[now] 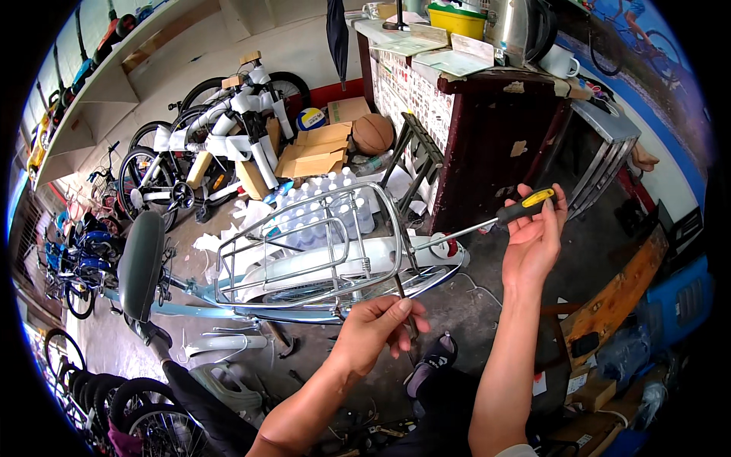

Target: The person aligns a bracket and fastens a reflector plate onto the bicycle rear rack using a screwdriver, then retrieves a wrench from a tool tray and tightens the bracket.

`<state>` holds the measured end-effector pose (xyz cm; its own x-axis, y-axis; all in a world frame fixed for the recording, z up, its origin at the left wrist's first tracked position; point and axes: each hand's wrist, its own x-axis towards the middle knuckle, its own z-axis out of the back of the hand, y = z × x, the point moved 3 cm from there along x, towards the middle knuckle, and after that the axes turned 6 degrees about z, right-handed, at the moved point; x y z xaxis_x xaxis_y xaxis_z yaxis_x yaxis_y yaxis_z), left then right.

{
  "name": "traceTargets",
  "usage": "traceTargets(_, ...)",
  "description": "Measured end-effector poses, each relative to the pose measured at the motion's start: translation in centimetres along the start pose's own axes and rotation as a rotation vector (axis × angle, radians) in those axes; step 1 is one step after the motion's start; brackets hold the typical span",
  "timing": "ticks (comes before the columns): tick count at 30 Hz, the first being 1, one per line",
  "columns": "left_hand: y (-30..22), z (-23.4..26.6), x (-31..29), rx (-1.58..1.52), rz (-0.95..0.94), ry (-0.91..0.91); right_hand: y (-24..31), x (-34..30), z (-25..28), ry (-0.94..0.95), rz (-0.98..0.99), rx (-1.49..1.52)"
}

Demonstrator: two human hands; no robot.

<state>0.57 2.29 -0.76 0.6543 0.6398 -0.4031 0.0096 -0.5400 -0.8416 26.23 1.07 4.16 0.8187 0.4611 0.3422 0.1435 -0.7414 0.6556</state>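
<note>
Screwdriver [487, 223], black and yellow handle, sits at about 2 o'clock from frame centre. Right hand [533, 244] holds it, grip pinched around the handle with fingers wrapped over the top. Thin metal shaft runs down and left toward 8 o'clock; its tip meets the right end of the rear rack [304, 251] near a small red reflector [451, 246].

Rear rack: silver wire frame, mounted over a white mudguard [320, 276] on a pale blue bicycle [228, 308]. Bicycle lies across the middle of the view, its grey saddle [141, 266] at 9 o'clock.

Left hand [377, 327] just below centre, at 6 o'clock from the rack. Its grip is pressed together, fingertips pinching a thin dark strut [402, 293] that comes down from the rack's right end. Whether anything small is held besides the strut, cannot tell.

Both forearms enter from the lower edge. A dark shoe [434, 362] shows on the concrete floor [472, 297] between them.

Surroundings: dark wooden worktop [487, 114] at 1 o'clock, with papers, a yellow tub [457, 19] and a white mug [562, 61] on top. Basketball [373, 133] and cardboard boxes [316, 152] beside it at 12 o'clock. Pack of water bottles [327, 206] just behind the rack. White bicycle frames [228, 129] stacked at 11 o'clock. More bicycles and tyres [114, 400] along the left edge, from 9 to 7 o'clock.
</note>
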Motion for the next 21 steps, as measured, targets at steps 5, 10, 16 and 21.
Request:
traceTargets(5, -1.3, -0.3, -0.8, -0.07, 0.053, 0.098, 0.1, -0.1, -0.4, -0.011, 0.0, -0.006)
traceTargets(10, -1.6, -0.7, -1.1, -0.197, 0.079, 0.125, 0.0, -0.1, -0.4, 0.011, 0.006, -0.022)
traceTargets(16, -1.7, -0.8, -0.9, -0.265, 0.09, 0.171, 0.2, 0.0, -0.4, -0.003, 0.013, -0.026)
traceTargets(21, 0.2, -0.2, 1.7, 0.299, -0.121, -0.034, 0.2, 0.1, -0.2, -0.006, 0.014, -0.024)
